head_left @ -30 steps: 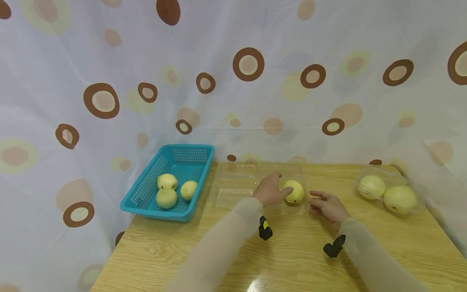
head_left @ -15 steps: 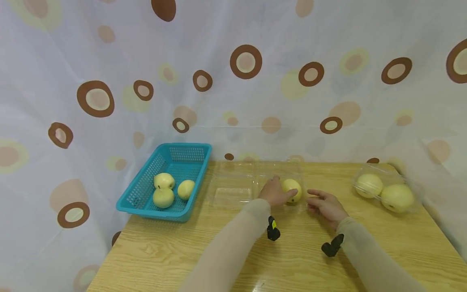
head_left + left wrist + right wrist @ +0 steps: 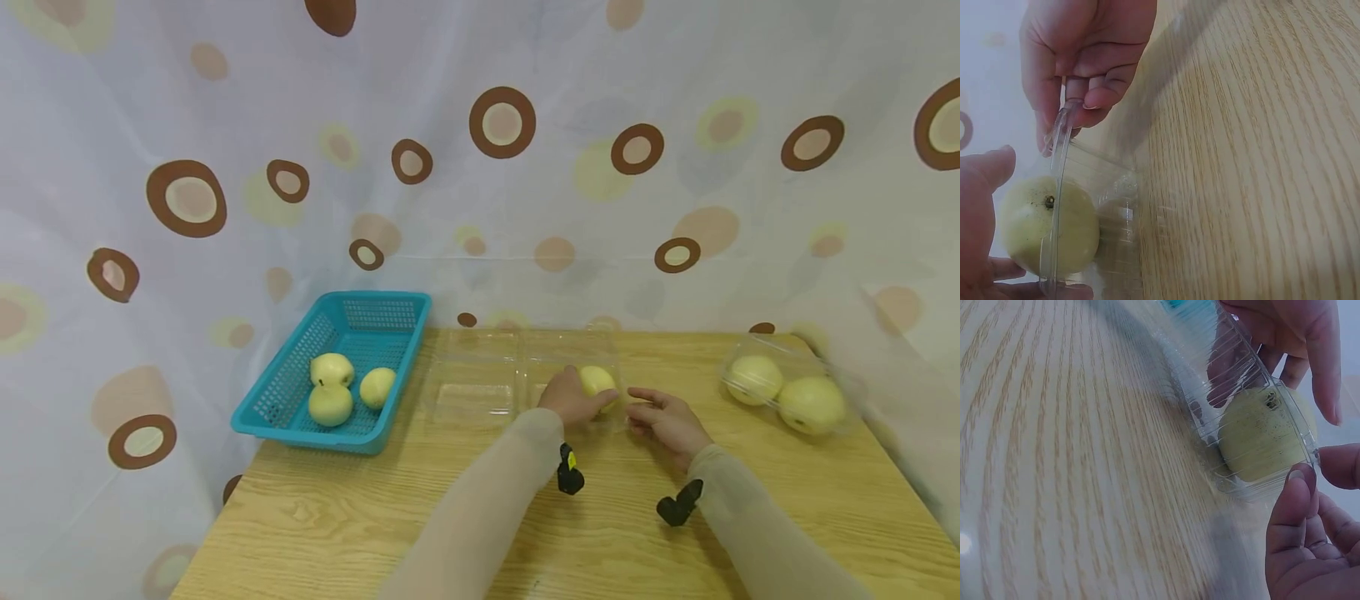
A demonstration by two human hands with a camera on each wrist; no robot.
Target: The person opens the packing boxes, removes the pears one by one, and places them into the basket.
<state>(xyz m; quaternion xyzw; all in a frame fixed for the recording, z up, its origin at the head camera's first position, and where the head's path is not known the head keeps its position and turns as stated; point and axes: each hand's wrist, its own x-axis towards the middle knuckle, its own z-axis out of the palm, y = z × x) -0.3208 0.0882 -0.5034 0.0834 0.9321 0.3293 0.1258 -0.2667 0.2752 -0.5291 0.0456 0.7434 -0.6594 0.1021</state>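
A pale yellow round pear point(image 3: 596, 380) sits at the right end of a clear plastic clamshell box point(image 3: 474, 400), which lies unfolded on the table. My left hand point(image 3: 573, 402) lies beside the pear with its thumb stretched past the fruit's near side. In the left wrist view, that thumb stands apart from the pear point(image 3: 1050, 228), while fingertips show low near the box rim; whether they touch is unclear. My right hand point(image 3: 669, 425) pinches the box's right rim between thumb and finger. The right wrist view shows this right hand point(image 3: 1316, 544) on the rim.
To the left stands a blue plastic basket point(image 3: 255, 417) with several pears point(image 3: 331, 405) in it. At the right, another clear box point(image 3: 798, 354) holds two pears point(image 3: 812, 406). A patterned curtain point(image 3: 450, 125) hangs behind the wooden table point(image 3: 337, 517).
My left hand has shifted right and slightly nearer, covering more of the pear in the head view. The right hand stays at the box rim. The whole head view has drifted slightly.
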